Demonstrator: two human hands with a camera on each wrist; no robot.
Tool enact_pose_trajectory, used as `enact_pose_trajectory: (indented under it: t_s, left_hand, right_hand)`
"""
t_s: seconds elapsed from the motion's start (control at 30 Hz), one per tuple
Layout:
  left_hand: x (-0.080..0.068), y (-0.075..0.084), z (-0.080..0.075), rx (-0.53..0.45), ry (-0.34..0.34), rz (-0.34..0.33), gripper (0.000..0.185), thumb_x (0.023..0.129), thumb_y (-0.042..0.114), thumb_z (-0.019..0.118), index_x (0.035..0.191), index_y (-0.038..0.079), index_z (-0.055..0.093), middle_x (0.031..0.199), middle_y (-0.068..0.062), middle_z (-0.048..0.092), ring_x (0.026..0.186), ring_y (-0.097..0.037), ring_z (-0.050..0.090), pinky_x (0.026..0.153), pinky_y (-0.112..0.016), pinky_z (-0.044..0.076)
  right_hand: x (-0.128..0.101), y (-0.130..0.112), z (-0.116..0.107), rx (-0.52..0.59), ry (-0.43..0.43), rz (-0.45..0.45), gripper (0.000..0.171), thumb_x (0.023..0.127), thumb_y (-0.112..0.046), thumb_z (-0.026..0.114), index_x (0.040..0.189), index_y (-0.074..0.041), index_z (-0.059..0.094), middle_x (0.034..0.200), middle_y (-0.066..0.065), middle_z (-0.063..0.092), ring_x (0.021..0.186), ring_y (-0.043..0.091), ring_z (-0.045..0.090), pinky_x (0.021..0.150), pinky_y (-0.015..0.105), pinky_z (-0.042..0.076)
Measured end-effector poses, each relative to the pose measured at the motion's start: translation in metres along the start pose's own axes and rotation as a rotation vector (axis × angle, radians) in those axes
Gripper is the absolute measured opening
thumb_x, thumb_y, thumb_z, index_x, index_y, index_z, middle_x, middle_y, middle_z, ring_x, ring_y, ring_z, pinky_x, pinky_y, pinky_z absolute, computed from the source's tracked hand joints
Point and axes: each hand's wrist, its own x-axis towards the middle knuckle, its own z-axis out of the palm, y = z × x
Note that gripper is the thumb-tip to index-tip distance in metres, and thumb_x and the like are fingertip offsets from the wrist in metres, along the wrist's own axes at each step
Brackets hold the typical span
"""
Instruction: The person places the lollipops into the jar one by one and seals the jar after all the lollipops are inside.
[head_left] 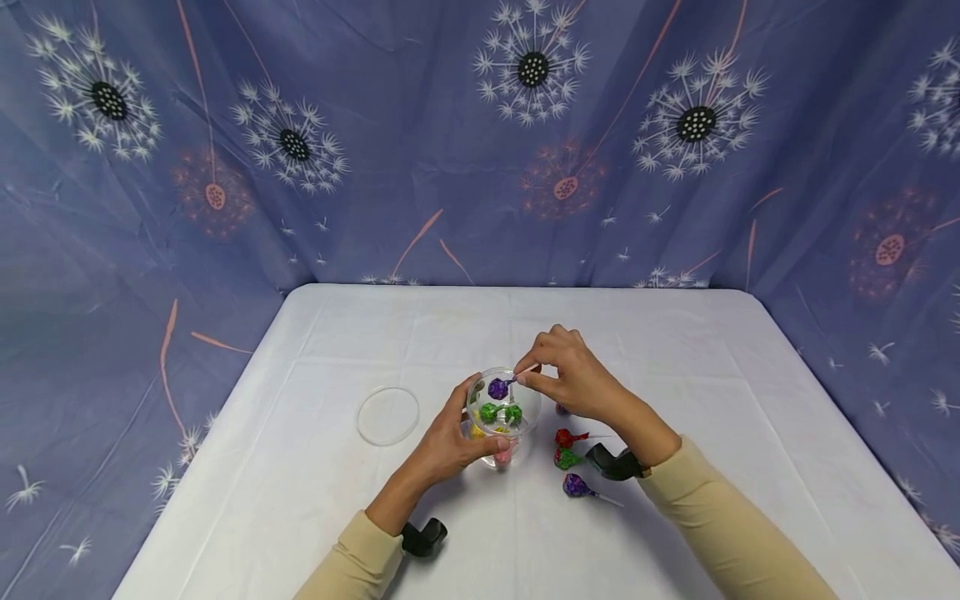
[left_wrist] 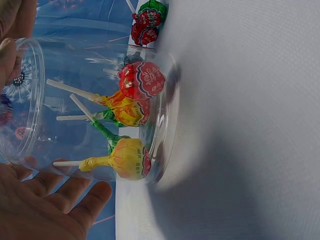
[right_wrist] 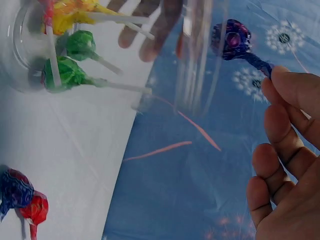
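From the left: one loose lid [head_left: 387, 415] lies flat on the surface [head_left: 315, 350], apart from everything else. My left hand [head_left: 457, 437] curls round the clear tub [head_left: 504, 412] and steadies it. My right hand [head_left: 572, 375] pinches the stick of a purple lollipop [head_left: 498, 387] at the tub's mouth. I judge the move wants the head lowered well past the rim, tub held level, before the pinch loosens. Inside I count at least four lollipops (wrappers overlap, so uncertain). Right of the tub, three lollipops [head_left: 570, 458] lie plainly on the surface; a fourth may be hidden behind my hand.
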Motion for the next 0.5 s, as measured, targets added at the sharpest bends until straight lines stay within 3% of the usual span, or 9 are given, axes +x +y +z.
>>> enact_pose_trajectory:
  t_s: [0.13, 0.33, 0.5]
  left_hand:
    - [-0.001, -0.001, 0.000, -0.001, -0.003, -0.013, 0.098, 0.071, 0.044, 0.080, 0.148, 0.034, 0.020, 0.142, 0.001, 0.043, 0.129, -0.027, 0.045, 0.108, -0.051, 0.034]
    - [0.000, -0.002, -0.001, -0.017, -0.017, -0.001, 0.097, 0.072, 0.044, 0.079, 0.148, 0.034, 0.019, 0.144, -0.007, 0.042, 0.128, -0.030, 0.045, 0.106, -0.051, 0.036]
    - [0.000, -0.002, -0.001, -0.020, -0.022, -0.002, 0.096, 0.073, 0.044, 0.079, 0.147, 0.037, 0.019, 0.144, -0.007, 0.041, 0.126, -0.031, 0.045, 0.103, -0.050, 0.039]
  right_hand:
    - [0.003, -0.004, 0.008, -0.068, -0.041, -0.016, 0.006, 0.081, -0.020, 0.074, 0.086, -0.019, 0.075, 0.077, -0.008, 0.058, 0.077, 0.008, 0.039, 0.072, 0.031, 0.025]
    - [0.006, -0.010, 0.019, -0.195, -0.098, -0.031, 0.004, 0.080, -0.021, 0.074, 0.084, -0.021, 0.074, 0.076, -0.009, 0.057, 0.076, 0.008, 0.040, 0.076, 0.032, 0.030]
    - [0.006, -0.012, 0.026, -0.233, -0.107, -0.066, 0.005, 0.079, -0.025, 0.075, 0.080, -0.023, 0.071, 0.075, -0.010, 0.057, 0.077, 0.007, 0.041, 0.076, 0.032, 0.030]
